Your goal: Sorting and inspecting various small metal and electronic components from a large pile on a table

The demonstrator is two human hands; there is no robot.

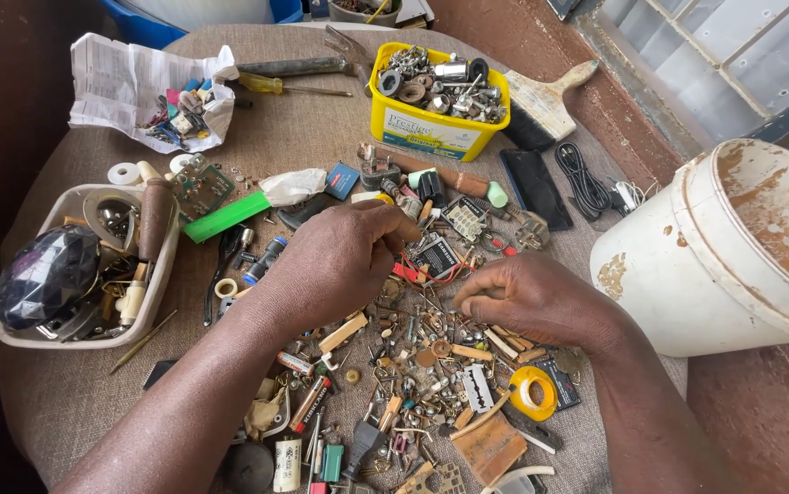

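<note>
A cloth-covered surface [74,402] strewn with small parts; a yellow tub [431,128] beyond both hands. Left hand [339,261] and right hand [527,297], fingers curled, pinch among the scattered screws [422,352] beneath them; exactly what they grip is unclear.

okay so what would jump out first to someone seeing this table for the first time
Two hands, the left hand and right hand, meet over a dense scatter of small parts at the centre. Behind them sits a yellow tub of metal bits; a big white bucket lies tipped at right.
</note>
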